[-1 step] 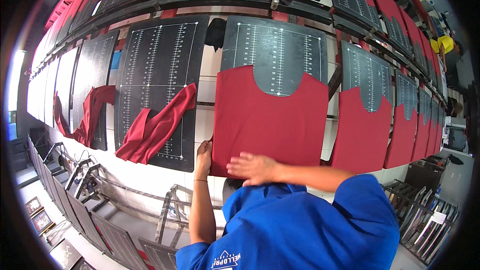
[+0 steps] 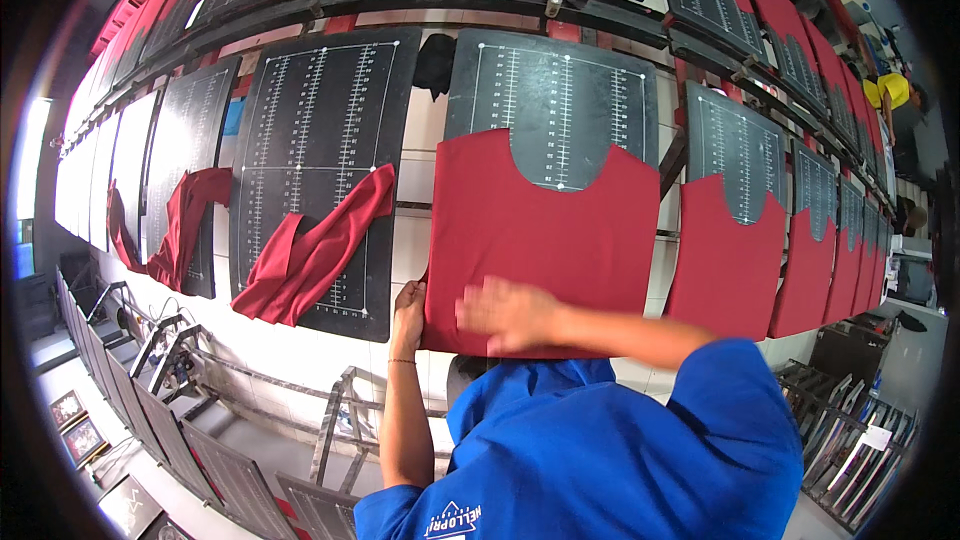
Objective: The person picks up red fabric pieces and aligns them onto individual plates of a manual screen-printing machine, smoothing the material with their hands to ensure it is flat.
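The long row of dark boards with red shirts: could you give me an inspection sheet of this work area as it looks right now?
Surface: a dark ruled board in front of the person, one of a long row.
Job's things: a red shirt spread flat on that board, its neckline leaving the board's top bare.
Clutter: a crumpled red shirt lying loose on the board to the left; another further left.
Hands: left hand grips the flat shirt's lower left edge; right hand, blurred, lies on its lower part.
Cables: nothing seen.
Surroundings: metal frames below; more shirts on boards to the right.
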`<act>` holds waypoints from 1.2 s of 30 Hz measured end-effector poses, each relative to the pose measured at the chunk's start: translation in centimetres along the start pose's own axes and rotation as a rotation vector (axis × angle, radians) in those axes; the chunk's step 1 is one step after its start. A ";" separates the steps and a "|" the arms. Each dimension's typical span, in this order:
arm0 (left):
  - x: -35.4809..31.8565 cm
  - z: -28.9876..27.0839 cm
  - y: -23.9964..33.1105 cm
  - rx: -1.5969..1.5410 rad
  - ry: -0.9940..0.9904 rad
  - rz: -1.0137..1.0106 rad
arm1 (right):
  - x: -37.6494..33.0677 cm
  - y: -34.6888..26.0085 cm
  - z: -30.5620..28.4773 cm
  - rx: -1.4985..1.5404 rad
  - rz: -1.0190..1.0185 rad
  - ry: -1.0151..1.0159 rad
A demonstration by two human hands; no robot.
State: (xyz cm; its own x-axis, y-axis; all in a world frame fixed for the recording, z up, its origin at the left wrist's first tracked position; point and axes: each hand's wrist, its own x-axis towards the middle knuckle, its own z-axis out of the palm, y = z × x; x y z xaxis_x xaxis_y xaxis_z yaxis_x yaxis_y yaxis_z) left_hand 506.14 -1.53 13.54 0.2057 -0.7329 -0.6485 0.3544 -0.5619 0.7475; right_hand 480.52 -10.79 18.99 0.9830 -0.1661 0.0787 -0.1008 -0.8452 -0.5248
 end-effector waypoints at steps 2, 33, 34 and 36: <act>-0.9 -0.1 0.1 0.043 0.061 0.025 | 4.2 7.1 -7.1 -0.275 0.204 0.123; -21.2 -23.5 -12.8 0.719 0.452 -0.344 | -14.1 -9.5 3.8 -0.337 0.819 0.035; -18.8 -27.4 -13.8 0.795 0.608 -0.123 | -11.6 -9.6 4.8 -0.372 0.778 0.048; -13.7 -28.2 -7.1 0.799 0.784 0.127 | -5.3 -9.5 5.7 -0.386 0.719 0.086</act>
State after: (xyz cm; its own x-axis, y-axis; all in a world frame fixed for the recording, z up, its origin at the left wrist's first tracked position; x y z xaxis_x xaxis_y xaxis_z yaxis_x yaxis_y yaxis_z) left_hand 526.50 23.30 13.10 0.8147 -0.5170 -0.2626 -0.3379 -0.7913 0.5096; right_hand 477.15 0.97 18.71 0.6445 -0.7589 -0.0929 -0.7629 -0.6302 -0.1447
